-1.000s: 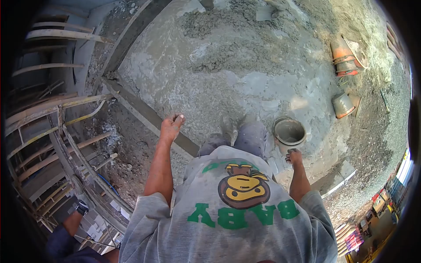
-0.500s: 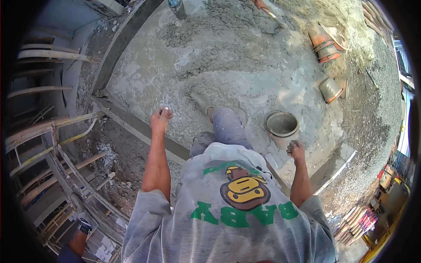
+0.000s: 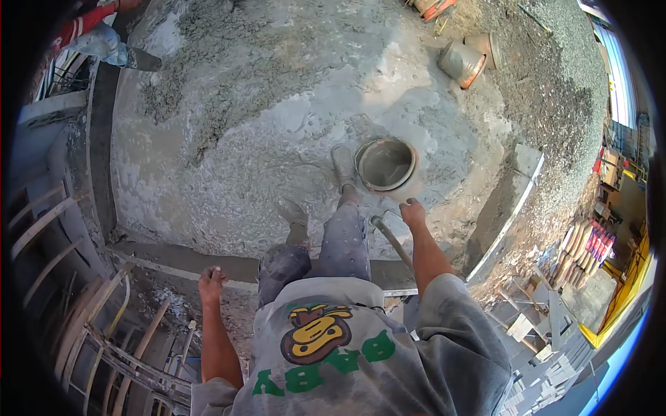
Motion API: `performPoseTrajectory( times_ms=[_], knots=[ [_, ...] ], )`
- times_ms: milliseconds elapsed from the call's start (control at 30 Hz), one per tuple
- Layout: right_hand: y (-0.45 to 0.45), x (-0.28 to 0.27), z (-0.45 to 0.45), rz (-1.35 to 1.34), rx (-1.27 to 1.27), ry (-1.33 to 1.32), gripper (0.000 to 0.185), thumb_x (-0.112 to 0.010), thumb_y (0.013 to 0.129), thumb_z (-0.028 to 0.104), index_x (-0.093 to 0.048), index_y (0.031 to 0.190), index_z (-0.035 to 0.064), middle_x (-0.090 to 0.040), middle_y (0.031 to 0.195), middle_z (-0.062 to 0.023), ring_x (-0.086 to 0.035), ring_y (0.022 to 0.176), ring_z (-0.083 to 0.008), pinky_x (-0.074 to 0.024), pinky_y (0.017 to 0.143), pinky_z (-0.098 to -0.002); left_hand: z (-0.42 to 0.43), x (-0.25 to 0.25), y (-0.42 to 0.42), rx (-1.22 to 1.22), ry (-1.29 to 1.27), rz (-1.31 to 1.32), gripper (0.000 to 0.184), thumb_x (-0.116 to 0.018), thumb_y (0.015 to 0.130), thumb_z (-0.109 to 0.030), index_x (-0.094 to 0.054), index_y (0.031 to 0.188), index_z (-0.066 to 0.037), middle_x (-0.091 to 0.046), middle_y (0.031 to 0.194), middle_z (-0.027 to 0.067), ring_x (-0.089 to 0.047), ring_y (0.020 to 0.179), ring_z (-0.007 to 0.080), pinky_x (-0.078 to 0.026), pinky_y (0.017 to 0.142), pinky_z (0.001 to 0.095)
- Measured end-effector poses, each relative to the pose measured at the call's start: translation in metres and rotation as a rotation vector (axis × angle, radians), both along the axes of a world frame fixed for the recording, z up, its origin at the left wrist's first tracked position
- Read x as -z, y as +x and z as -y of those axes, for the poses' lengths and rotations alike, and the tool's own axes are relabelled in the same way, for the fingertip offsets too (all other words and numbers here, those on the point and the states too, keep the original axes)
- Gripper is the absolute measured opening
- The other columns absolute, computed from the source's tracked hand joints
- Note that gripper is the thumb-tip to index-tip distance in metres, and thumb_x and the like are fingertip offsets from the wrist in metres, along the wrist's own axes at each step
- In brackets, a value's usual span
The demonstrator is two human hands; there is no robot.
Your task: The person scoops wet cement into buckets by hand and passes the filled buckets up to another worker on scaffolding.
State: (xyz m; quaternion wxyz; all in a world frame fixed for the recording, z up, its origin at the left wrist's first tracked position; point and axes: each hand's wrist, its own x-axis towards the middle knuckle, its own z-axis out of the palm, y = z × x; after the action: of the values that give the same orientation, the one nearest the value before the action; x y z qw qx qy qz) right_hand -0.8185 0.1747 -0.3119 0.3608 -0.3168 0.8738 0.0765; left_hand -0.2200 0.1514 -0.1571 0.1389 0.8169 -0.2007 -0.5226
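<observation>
A cement-smeared bucket (image 3: 406,187) stands upright on the wet grey concrete (image 3: 243,152), grey inside. Just in front of its near side is my right hand (image 3: 414,213), fingers curled in, with nothing visible in them; whether it touches the bucket I cannot tell. Close to my right forearm slants a grey rod or handle (image 3: 394,243), apart from my fingers. Over the near edge strip (image 3: 236,267) hangs my left hand (image 3: 211,283), loosely curled with fingertips apart, holding nothing. My boots (image 3: 342,165) are on the concrete, left of the bucket.
Two more buckets (image 3: 461,64) lie or lean at the upper right beside gravel (image 3: 555,104). A person in a red sleeve (image 3: 83,24) is at the upper left. Wooden poles (image 3: 48,222) border a drop on the left. A raised edge (image 3: 506,208) runs along the right.
My view has turned and shifted right, bringing the bucket nearer the centre. My right hand is closer to its near side. My feet have moved, and the other person's red sleeve now shows.
</observation>
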Motion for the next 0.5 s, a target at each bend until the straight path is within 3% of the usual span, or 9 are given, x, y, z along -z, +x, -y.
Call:
performPoseTrajectory(
  times_ms=[67,133,167,200,233,300,367,433,500],
  knots=[
    [-0.002,0.032,0.052,-0.065,0.082,0.033,0.054,-0.054,0.071,0.028,-0.052,0.113,-0.0048,-0.057,0.103,-0.0282,-0.052,0.104,-0.0403,-0.0387,0.092,-0.0428,0.01,0.013,-0.014,0.035,0.008,0.054,0.021,-0.055,0.086,-0.017,-0.055,0.086,0.004,-0.057,0.073,0.0055,-0.055,0.065,0.0111,-0.047,0.057,0.0258],
    [-0.021,0.062,0.1,-0.025,0.099,0.109,0.047,-0.054,0.071,0.029,-0.056,0.103,-0.0059,-0.057,0.103,-0.0276,-0.055,0.099,-0.0396,-0.0436,0.085,-0.0431,0.041,0.023,-0.059,0.133,0.071,0.119,0.022,-0.055,0.086,-0.019,-0.057,0.088,0.003,-0.057,0.071,0.0042,-0.054,0.064,0.0098,-0.046,0.058,0.0253],
    [-0.054,0.148,0.072,-0.136,-0.274,0.09,0.04,-0.053,0.072,0.031,-0.062,0.091,-0.0038,-0.06,0.095,-0.026,-0.058,0.093,-0.0392,-0.0456,0.081,-0.0434,0.062,0.027,-0.088,0.158,0.111,0.129,0.022,-0.055,0.086,-0.02,-0.057,0.089,0.002,-0.058,0.072,0.004,-0.054,0.064,0.0094,-0.045,0.059,0.0253],
    [-0.086,0.239,0.037,-0.171,-0.372,0.117,0.039,-0.052,0.074,0.032,-0.064,0.083,-0.0033,-0.062,0.089,-0.0245,-0.059,0.089,-0.0386,-0.0465,0.079,-0.0435,0.083,0.034,-0.115,0.192,0.157,0.133,0.023,-0.055,0.085,-0.021,-0.058,0.091,0.002,-0.058,0.072,0.0038,-0.053,0.065,0.0089,-0.045,0.059,0.0254],
    [-0.073,0.224,0.058,-0.242,-0.06,-0.019,0.039,-0.051,0.075,0.033,-0.065,0.082,-0.003,-0.063,0.086,-0.023,-0.06,0.09,-0.038,-0.0466,0.079,-0.0435,0.094,0.046,-0.136,0.201,0.13,0.085,0.025,-0.055,0.086,-0.021,-0.057,0.094,0.003,-0.059,0.076,0.0054,-0.055,0.069,0.0109,-0.045,0.063,0.0262],
    [-0.073,0.221,0.087,-0.201,0.096,0.126,0.038,-0.052,0.073,0.026,-0.06,0.091,-0.0064,-0.061,0.094,-0.024,-0.059,0.092,-0.0392,-0.0464,0.082,-0.043,0.109,0.069,-0.181,0.215,0.059,-0.045,0.028,-0.055,0.086,-0.024,-0.057,0.097,0.002,-0.06,0.078,0.0058,-0.055,0.071,0.0114,-0.045,0.064,0.0268],
    [-0.065,0.184,0.117,-0.201,0.209,0.219,0.038,-0.053,0.072,0.022,-0.057,0.096,-0.0066,-0.059,0.099,-0.0256,-0.058,0.093,-0.0396,-0.0461,0.084,-0.0427,0.124,0.071,-0.223,0.298,0.056,-0.1,0.028,-0.056,0.085,-0.027,-0.059,0.098,-0.002,-0.06,0.077,0.0048,-0.054,0.069,0.0104,-0.045,0.063,0.0268],
    [-0.067,0.171,0.117,-0.196,0.155,0.164,0.039,-0.054,0.07,0.018,-0.054,0.1,-0.0069,-0.058,0.101,-0.0267,-0.06,0.09,-0.0391,-0.0496,0.077,-0.0435,0.157,0.04,-0.264,0.46,0.125,-0.074,0.029,-0.056,0.084,-0.029,-0.059,0.1,-0.005,-0.061,0.078,0.0053,-0.055,0.071,0.0115,-0.045,0.065,0.0272],
    [-0.077,0.17,0.121,-0.168,0.158,0.088,0.04,-0.054,0.069,0.016,-0.052,0.102,-0.0068,-0.058,0.098,-0.026,-0.061,0.083,-0.0375,-0.0524,0.069,-0.0439,0.169,0.023,-0.271,0.422,0.217,-0.057,0.028,-0.057,0.084,-0.03,-0.059,0.101,-0.007,-0.061,0.079,0.0058,-0.056,0.072,0.0124,-0.045,0.066,0.0276]
  ],
)
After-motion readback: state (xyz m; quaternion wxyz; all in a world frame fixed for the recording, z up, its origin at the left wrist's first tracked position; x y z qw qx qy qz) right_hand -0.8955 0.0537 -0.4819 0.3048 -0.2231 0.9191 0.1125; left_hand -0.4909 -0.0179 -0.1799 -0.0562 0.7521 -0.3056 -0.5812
